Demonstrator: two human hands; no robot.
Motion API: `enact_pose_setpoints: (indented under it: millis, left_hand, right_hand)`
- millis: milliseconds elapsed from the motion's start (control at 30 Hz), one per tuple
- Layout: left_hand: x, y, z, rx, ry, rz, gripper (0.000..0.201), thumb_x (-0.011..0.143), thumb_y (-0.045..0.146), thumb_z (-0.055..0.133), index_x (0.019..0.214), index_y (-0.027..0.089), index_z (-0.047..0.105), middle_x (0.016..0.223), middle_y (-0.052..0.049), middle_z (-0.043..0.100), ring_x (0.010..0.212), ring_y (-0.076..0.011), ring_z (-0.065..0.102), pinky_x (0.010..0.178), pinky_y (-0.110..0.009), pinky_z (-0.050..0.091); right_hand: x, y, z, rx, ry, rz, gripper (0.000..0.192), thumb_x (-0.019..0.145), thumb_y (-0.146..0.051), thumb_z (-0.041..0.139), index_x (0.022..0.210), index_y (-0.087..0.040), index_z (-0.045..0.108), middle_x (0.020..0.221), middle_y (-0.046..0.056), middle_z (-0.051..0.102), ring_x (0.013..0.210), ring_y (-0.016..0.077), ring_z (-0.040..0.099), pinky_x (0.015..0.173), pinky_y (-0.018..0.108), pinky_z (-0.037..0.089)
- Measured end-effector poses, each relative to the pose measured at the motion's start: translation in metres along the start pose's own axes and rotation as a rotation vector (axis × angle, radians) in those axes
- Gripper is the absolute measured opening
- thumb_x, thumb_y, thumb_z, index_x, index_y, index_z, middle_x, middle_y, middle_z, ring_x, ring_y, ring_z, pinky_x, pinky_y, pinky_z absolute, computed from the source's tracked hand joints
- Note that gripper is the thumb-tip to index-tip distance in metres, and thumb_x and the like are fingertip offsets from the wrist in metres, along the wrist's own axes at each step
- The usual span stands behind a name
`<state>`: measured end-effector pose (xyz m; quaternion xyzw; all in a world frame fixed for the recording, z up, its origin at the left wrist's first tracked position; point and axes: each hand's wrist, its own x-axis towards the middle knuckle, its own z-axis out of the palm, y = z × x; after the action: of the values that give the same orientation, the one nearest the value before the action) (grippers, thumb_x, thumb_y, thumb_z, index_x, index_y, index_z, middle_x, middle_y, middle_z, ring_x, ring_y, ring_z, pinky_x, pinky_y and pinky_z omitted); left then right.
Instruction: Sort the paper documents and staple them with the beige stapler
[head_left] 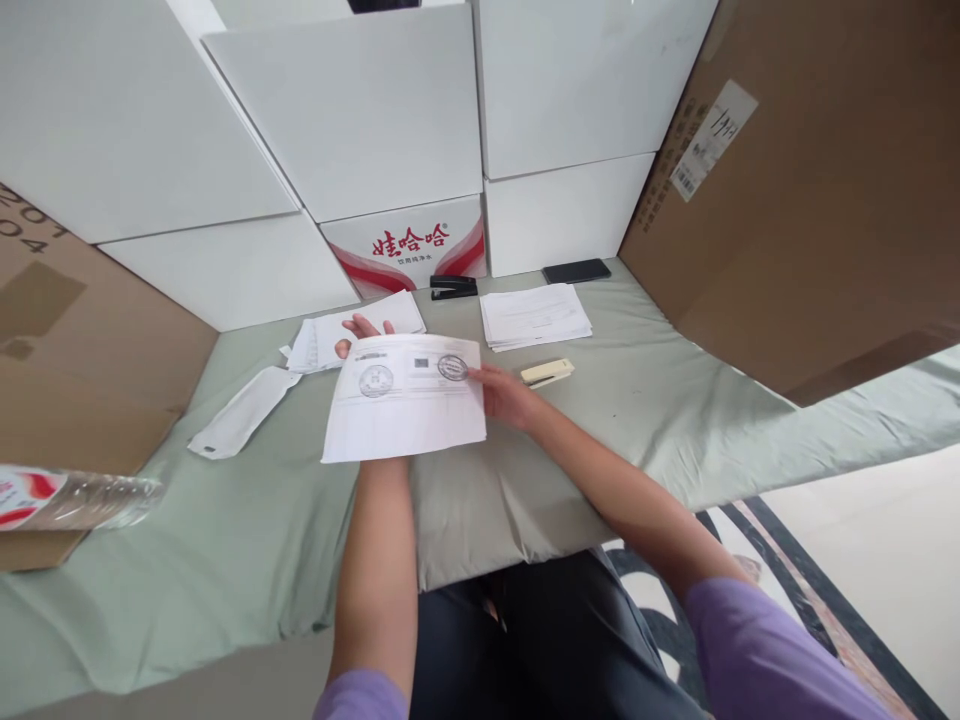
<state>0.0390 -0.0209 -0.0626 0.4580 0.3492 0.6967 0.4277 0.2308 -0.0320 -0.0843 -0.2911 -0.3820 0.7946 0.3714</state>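
A printed sheet of paper [409,420] with round and oval stamps is held up in front of me, tilted above the cloth. My right hand [508,397] pinches its right edge, thumb on top. Behind the sheet is my left hand [363,328]; its spread fingers show past the top edge, while the palm is hidden, so I cannot tell how it bears on the paper. Just right of my right hand lies a cream stapler [547,372]. Beyond the sheet are a left paper pile [315,342], a right paper stack [536,315] and a black stapler [454,288].
A green cloth [615,430] covers the table. White boxes [352,120] wall off the back, with a dark phone [576,271] before them. Large cardboard boxes [810,220] flank both sides. At left are a white pouch [244,412] and a plastic bottle [82,500].
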Motion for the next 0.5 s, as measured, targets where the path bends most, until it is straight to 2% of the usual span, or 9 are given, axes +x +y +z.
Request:
enact_pose_setpoints:
  millis: [67,100,133,200,267,333,367,433,500]
  left_hand:
    - [0.005,-0.005,-0.006,-0.212,0.101,0.147,0.025,0.101,0.041,0.034,0.093,0.027,0.052,0.141,0.005,0.059,0.149,-0.0159,0.037,0.116,-0.038,0.038]
    - [0.008,-0.008,-0.009,-0.294,0.131,0.153,0.018,0.098,0.037,0.041,0.088,0.026,0.052,0.140,0.006,0.060,0.146,-0.0164,0.041,0.115,-0.039,0.040]
    - [0.010,-0.011,-0.013,-0.338,0.139,0.105,0.011,0.094,0.032,0.047,0.086,0.026,0.052,0.139,0.006,0.062,0.144,-0.0164,0.045,0.114,-0.039,0.042]
    - [0.015,-0.016,-0.021,-0.393,0.178,-0.018,0.004,0.087,0.023,0.056,0.084,0.026,0.055,0.134,0.004,0.066,0.139,-0.0171,0.051,0.112,-0.039,0.045]
    - [0.018,-0.021,-0.028,-0.465,0.224,-0.093,0.009,0.084,0.019,0.060,0.088,0.027,0.058,0.132,0.002,0.068,0.135,-0.0165,0.055,0.111,-0.040,0.047]
    - [0.019,-0.027,-0.034,-0.539,0.262,-0.129,0.009,0.086,0.020,0.060,0.089,0.028,0.059,0.129,0.002,0.070,0.131,-0.0149,0.059,0.110,-0.040,0.048]
    - [0.020,-0.029,-0.036,-0.557,0.279,-0.137,0.008,0.086,0.020,0.060,0.089,0.028,0.059,0.127,0.002,0.070,0.128,-0.0141,0.061,0.109,-0.040,0.048]
    - [0.020,-0.034,-0.040,-0.552,0.307,-0.141,0.006,0.086,0.022,0.060,0.089,0.028,0.059,0.124,0.002,0.072,0.124,-0.0128,0.063,0.109,-0.038,0.048]
    - [0.022,-0.037,-0.043,-0.521,0.320,-0.137,0.006,0.086,0.023,0.061,0.088,0.028,0.058,0.122,0.002,0.072,0.121,-0.0122,0.065,0.109,-0.037,0.048]
  right_hand:
    - [0.001,-0.008,-0.009,-0.141,0.064,-0.102,0.033,0.080,-0.039,0.075,0.107,-0.021,0.068,0.107,0.006,0.075,0.096,0.0205,0.070,0.088,0.034,0.056]
    - [0.003,-0.015,-0.015,-0.246,0.115,-0.161,0.032,0.082,-0.038,0.073,0.109,-0.021,0.068,0.110,0.006,0.075,0.099,0.0211,0.070,0.090,0.035,0.056]
    - [0.005,-0.024,-0.024,-0.364,0.180,-0.229,0.031,0.084,-0.037,0.070,0.110,-0.021,0.068,0.112,0.006,0.075,0.102,0.0215,0.069,0.092,0.036,0.055]
    - [0.012,-0.049,-0.047,-0.622,0.406,-0.390,0.026,0.089,-0.034,0.062,0.109,-0.018,0.069,0.115,0.008,0.074,0.104,0.0223,0.068,0.094,0.037,0.054]
    - [0.024,-0.080,-0.076,-0.873,0.650,-0.526,0.028,0.093,-0.029,0.055,0.113,-0.014,0.068,0.119,0.012,0.073,0.108,0.0226,0.066,0.099,0.036,0.050]
    - [0.039,-0.108,-0.107,-1.062,0.832,-0.498,0.030,0.093,-0.023,0.053,0.117,-0.012,0.067,0.122,0.014,0.071,0.111,0.0228,0.065,0.100,0.034,0.048]
    - [0.046,-0.119,-0.122,-1.150,0.886,-0.440,0.030,0.093,-0.021,0.052,0.117,-0.012,0.067,0.123,0.015,0.071,0.111,0.0231,0.064,0.100,0.034,0.048]
    - [0.059,-0.135,-0.146,-1.330,0.920,-0.285,0.028,0.093,-0.019,0.052,0.115,-0.012,0.068,0.122,0.018,0.070,0.111,0.0249,0.064,0.099,0.035,0.047]
    - [0.067,-0.144,-0.162,-1.456,0.888,-0.183,0.027,0.093,-0.017,0.051,0.113,-0.013,0.070,0.121,0.018,0.070,0.112,0.0259,0.063,0.098,0.035,0.047]
